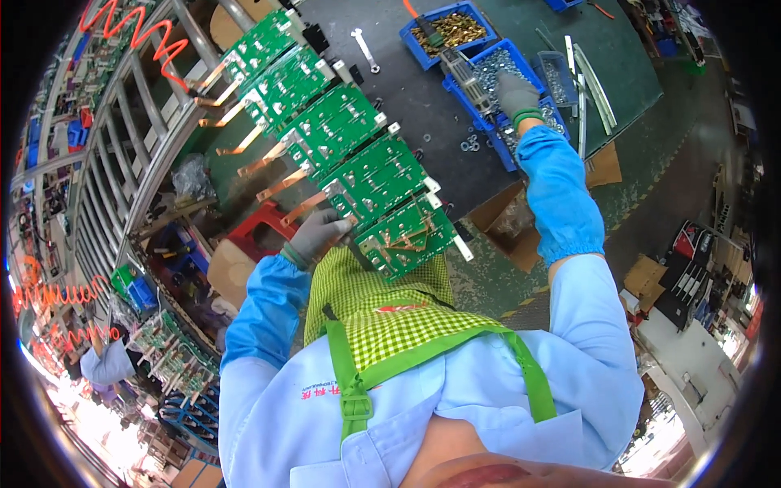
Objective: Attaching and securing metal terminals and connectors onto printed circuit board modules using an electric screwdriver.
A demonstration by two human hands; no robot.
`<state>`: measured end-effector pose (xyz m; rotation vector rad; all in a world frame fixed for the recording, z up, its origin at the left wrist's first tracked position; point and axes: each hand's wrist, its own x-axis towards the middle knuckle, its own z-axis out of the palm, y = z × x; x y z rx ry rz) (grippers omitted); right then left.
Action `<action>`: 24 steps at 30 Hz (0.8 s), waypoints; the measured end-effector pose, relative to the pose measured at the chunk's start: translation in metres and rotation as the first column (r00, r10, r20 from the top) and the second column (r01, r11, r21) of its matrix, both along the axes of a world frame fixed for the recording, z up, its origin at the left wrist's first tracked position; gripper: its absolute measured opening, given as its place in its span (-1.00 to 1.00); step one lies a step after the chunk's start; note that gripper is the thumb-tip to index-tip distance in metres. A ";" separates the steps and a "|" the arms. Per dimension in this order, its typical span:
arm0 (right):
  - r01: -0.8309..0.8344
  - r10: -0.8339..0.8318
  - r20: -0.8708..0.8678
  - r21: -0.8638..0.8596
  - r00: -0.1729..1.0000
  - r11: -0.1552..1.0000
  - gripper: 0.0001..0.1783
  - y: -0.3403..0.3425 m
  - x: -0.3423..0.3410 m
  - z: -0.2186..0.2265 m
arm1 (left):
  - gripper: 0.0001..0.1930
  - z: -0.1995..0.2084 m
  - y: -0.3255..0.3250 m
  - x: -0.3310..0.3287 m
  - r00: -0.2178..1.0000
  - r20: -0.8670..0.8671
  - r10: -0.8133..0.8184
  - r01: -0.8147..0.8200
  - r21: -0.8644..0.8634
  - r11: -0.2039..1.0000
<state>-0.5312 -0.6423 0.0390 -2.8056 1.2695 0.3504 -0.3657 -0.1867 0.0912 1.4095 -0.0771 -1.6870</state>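
Observation:
A row of green circuit boards [336, 126] runs diagonally from the far left toward my waist, with bent copper strips [277, 195] jutting from its left side. My left hand [319, 236], in a grey glove, is closed at the left edge of the nearest boards; what its fingers grip is hidden. Loose-looking copper pieces [411, 237] lie on the nearest board [431, 252]. At the right, my gloved right hand [518, 95] reaches down into a blue bin of small silvery hardware [496, 63]; its fingertips are hidden. A power screwdriver [468, 81] lies across the bins beside it.
Another blue bin [460, 31] holds brass-coloured fasteners. A wrench [365, 50] and several loose nuts [470, 144] lie on the dark table [399, 98]. Metal strips [598, 89] rest right of the bins. A metal rail frame [134, 154] and red stool [264, 228] stand at left.

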 end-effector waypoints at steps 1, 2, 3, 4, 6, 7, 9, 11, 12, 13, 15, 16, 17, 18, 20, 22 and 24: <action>0.078 -0.079 0.081 0.026 0.994 0.997 -0.74 0.004 -0.003 0.012 | -0.77 0.000 -0.003 0.003 0.999 -0.008 -0.047 0.047 -0.007 0.999; 0.079 -0.077 0.218 0.001 0.973 0.997 -0.76 0.007 -0.009 0.022 | -0.77 0.001 -0.005 0.007 0.995 -0.015 -0.102 0.102 -0.015 0.995; 0.090 -0.076 0.350 -0.024 0.934 0.996 -0.77 0.010 -0.015 0.031 | -0.77 0.005 -0.005 0.011 0.993 -0.019 -0.115 0.115 -0.012 0.993; 0.103 -0.139 0.481 0.100 0.866 0.990 -0.76 0.023 -0.013 0.056 | -0.77 0.008 -0.005 0.013 0.991 -0.029 -0.129 0.128 -0.020 0.992; 0.020 -0.222 0.706 0.282 0.672 0.959 -0.75 0.067 -0.004 0.129 | -0.77 0.005 -0.004 0.010 0.991 -0.046 -0.127 0.125 -0.027 0.992; -0.055 -0.252 0.797 0.335 0.549 0.941 -0.75 0.103 -0.002 0.162 | -0.77 0.000 0.001 0.009 0.989 -0.091 -0.114 0.109 -0.056 0.992; -0.151 -0.368 0.819 0.472 0.441 0.869 -0.77 0.177 -0.003 0.194 | -0.76 -0.005 0.001 0.016 0.987 -0.068 -0.147 0.142 -0.080 0.987; -0.191 -0.300 0.711 0.522 0.636 0.831 -0.77 0.257 0.012 0.216 | -0.75 -0.011 0.006 0.017 0.984 -0.073 -0.160 0.157 -0.044 0.987; -0.270 -0.175 0.726 0.452 0.665 0.850 -0.75 0.285 0.013 0.199 | -0.75 -0.013 0.004 0.018 0.985 -0.074 -0.158 0.157 -0.024 0.987; -0.222 -0.153 0.641 0.465 0.752 0.857 -0.78 0.313 0.017 0.180 | -0.72 -0.011 0.000 0.021 0.975 -0.053 -0.218 0.215 -0.048 0.975; -0.280 -0.197 0.722 0.484 0.663 0.829 -0.79 0.343 0.027 0.133 | -0.71 -0.016 -0.003 0.023 0.961 -0.081 -0.263 0.256 -0.089 0.962; -0.278 -0.197 0.722 0.483 0.663 0.830 -0.79 0.352 0.027 0.118 | -0.70 -0.019 0.001 0.027 0.948 -0.103 -0.301 0.289 -0.116 0.950; -0.232 -0.188 0.693 0.465 0.696 0.855 -0.77 0.358 0.032 0.105 | -0.70 -0.020 0.001 0.025 0.963 -0.082 -0.257 0.244 -0.139 0.960; -0.186 -0.181 0.663 0.444 0.726 0.877 -0.74 0.363 0.037 0.095 | -0.70 -0.021 0.000 0.024 0.963 -0.077 -0.258 0.246 -0.138 0.959; -0.177 -0.104 0.615 0.379 0.781 0.908 -0.74 0.367 0.039 0.086 | -0.70 -0.022 0.000 0.022 0.967 -0.055 -0.249 0.234 -0.196 0.952; -0.213 0.012 0.613 0.257 0.790 0.943 -0.74 0.370 0.040 0.081 | -0.70 -0.026 0.003 0.025 0.964 -0.068 -0.256 0.238 -0.201 0.950; -0.199 0.030 0.585 0.228 0.811 0.953 -0.76 0.374 0.041 0.080 | -0.71 -0.030 0.002 0.025 0.957 -0.097 -0.274 0.249 -0.213 0.945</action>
